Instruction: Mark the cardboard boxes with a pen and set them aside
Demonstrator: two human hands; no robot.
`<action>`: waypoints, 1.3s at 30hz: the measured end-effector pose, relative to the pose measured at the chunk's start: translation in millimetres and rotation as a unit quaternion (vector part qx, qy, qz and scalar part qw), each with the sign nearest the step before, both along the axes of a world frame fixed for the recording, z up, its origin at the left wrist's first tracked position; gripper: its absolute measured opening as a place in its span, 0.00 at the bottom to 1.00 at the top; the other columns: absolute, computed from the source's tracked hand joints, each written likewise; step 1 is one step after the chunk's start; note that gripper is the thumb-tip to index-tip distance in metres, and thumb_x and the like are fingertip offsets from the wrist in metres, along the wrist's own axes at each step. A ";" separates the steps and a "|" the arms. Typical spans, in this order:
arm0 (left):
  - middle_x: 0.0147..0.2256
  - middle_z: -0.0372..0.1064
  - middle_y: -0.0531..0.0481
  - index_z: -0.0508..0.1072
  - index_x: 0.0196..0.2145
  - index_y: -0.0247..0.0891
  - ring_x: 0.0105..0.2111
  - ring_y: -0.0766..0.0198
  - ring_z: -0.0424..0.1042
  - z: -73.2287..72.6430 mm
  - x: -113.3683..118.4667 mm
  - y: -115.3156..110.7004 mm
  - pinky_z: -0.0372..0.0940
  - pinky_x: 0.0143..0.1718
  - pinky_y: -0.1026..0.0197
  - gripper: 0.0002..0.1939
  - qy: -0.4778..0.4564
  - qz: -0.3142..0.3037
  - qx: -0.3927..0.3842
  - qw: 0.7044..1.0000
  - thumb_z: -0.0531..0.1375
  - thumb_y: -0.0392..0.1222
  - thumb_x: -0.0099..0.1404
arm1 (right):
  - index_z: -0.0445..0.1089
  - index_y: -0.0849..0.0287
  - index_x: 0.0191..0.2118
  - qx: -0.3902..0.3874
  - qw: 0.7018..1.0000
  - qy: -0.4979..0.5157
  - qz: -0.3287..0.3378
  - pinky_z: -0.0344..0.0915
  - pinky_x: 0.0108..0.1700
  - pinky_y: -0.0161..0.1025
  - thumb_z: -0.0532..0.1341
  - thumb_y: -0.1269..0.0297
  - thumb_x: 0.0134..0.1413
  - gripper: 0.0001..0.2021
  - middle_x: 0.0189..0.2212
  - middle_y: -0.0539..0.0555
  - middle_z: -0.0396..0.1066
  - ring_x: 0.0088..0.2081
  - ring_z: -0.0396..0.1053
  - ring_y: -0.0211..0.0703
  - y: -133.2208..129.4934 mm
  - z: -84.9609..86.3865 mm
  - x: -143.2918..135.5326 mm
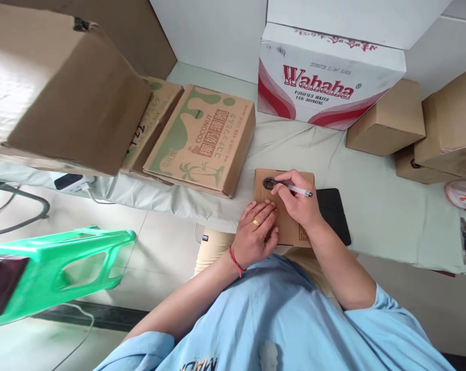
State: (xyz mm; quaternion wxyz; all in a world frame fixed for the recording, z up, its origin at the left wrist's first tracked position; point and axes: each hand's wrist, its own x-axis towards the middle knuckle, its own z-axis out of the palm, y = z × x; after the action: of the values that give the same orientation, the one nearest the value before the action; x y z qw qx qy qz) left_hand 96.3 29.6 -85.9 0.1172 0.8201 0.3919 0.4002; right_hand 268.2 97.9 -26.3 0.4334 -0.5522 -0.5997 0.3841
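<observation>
Head view: the right hand [299,205] pinches a slim white pen [295,189], its tip on a small flat brown cardboard box [285,226]. The left hand [254,233] lies flat, fingers loosely extended, pressing that box on the pale-sheeted desk [380,206].

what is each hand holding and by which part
The right hand pinches a slim white pen around its middle, tip on the small flat brown cardboard box. The left hand holds nothing, lying flat on that box.

Left hand [254,234] flat, palm down, fingers together; right hand [298,203] curled in writing grip.
</observation>
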 end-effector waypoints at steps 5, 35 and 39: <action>0.59 0.81 0.37 0.70 0.69 0.41 0.65 0.46 0.77 -1.3 -0.7 2.8 0.66 0.70 0.37 0.29 -0.009 -0.009 -0.007 1.000 0.61 0.36 0.71 | 0.73 0.53 0.45 -0.006 0.998 -0.061 0.018 0.73 0.36 0.39 0.62 0.60 0.67 0.06 0.32 0.50 0.83 0.31 0.79 0.42 -6.5 -7.1 4.2; 0.59 0.81 0.38 0.72 0.67 0.40 0.64 0.48 0.78 -0.3 1.2 5.2 0.67 0.70 0.39 0.28 -0.027 -0.005 -0.007 1.000 0.60 0.34 0.71 | 0.73 0.51 0.49 -0.007 0.994 -0.107 0.025 0.75 0.40 0.41 0.62 0.57 0.70 0.08 0.38 0.52 0.85 0.36 0.84 0.44 -6.9 -8.5 2.8; 0.61 0.80 0.38 0.71 0.69 0.42 0.65 0.47 0.77 -0.7 0.0 4.4 0.65 0.72 0.37 0.29 -0.019 -0.013 -0.032 0.999 0.60 0.35 0.71 | 0.73 0.51 0.47 -0.007 0.994 -0.105 0.005 0.74 0.38 0.40 0.62 0.58 0.69 0.06 0.37 0.51 0.85 0.33 0.81 0.43 -6.3 -8.2 0.9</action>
State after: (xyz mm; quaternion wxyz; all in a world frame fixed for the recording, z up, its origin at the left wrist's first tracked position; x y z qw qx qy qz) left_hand 96.4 34.1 -86.7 0.1564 0.8133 0.3913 0.4011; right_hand 269.1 91.6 -34.4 0.3624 -0.5893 -0.6423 0.3301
